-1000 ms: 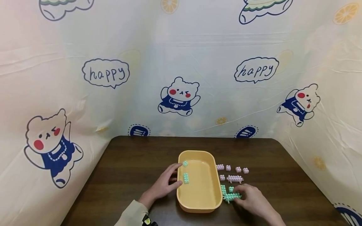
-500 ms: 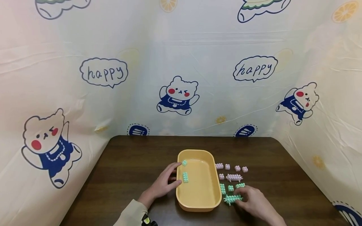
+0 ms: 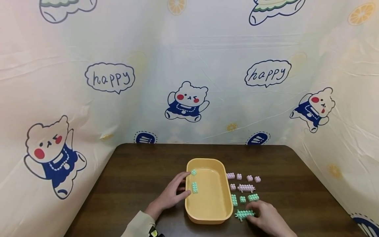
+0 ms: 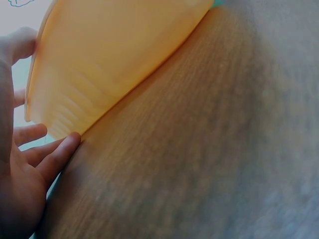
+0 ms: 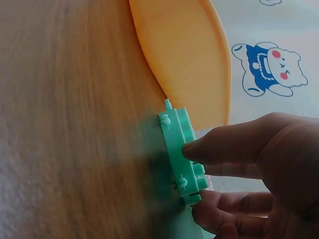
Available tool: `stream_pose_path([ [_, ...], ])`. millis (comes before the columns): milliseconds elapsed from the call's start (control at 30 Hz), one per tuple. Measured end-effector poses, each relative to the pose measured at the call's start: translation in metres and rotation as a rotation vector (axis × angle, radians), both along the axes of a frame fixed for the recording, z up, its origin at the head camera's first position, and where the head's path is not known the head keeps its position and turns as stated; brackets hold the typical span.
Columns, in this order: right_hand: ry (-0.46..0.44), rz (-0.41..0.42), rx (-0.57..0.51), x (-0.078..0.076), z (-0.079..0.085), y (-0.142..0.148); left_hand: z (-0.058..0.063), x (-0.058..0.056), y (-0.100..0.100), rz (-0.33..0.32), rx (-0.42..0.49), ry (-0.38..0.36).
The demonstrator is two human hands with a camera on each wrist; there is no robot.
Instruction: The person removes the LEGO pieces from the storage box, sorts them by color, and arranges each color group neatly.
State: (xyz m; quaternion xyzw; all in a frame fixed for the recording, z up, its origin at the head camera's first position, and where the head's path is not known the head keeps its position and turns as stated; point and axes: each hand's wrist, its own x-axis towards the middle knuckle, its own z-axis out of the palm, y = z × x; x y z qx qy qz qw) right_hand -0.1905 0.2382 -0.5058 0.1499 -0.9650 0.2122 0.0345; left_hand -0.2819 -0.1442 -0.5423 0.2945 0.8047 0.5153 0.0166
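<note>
My right hand point(image 3: 267, 215) pinches a long green building brick point(image 3: 244, 214) with side pegs, just right of the tray's near end. In the right wrist view the thumb lies against the side of this brick point(image 5: 174, 149), with the other fingers beyond it. My left hand point(image 3: 170, 194) rests with extended fingers against the left side of the yellow tray point(image 3: 208, 221); the left wrist view has its fingertips at the tray's outer wall point(image 4: 119, 50). Inside the tray lie a small green brick point(image 3: 193, 172) and a longer green brick point(image 3: 194, 187).
Beyond my right hand lie green bricks: one point(image 3: 234, 200) beside the tray, a small one point(image 3: 242, 199) and another point(image 3: 253, 197). Farther back are several pink bricks, including a long pegged one point(image 3: 246, 188). A printed curtain point(image 3: 189, 49) surrounds the dark wooden table point(image 3: 142, 164).
My right hand has drawn the long green brick slightly toward me and away from the other green bricks, uncovering one that it hid before. My left hand stays at the tray.
</note>
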Motion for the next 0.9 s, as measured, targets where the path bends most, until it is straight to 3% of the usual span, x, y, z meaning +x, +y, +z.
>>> stream_pose_path([
  [233, 0.037, -0.008, -0.001, -0.001, 0.001, -0.002, 0.002, -0.003, 0.000, 0.009, -0.008, 0.018],
  [567, -0.064, -0.025, 0.006, -0.005, 0.001, -0.002, 0.003, -0.004, -0.001, -0.011, -0.004, 0.039],
  [700, -0.059, 0.007, 0.021, -0.006, 0.011, 0.000, 0.002, -0.004, -0.001, -0.015, 0.001, 0.031],
  [900, 0.039, 0.040, -0.036, -0.020, 0.038, -0.003, -0.004, -0.002, 0.001, -0.033, 0.031, 0.023],
])
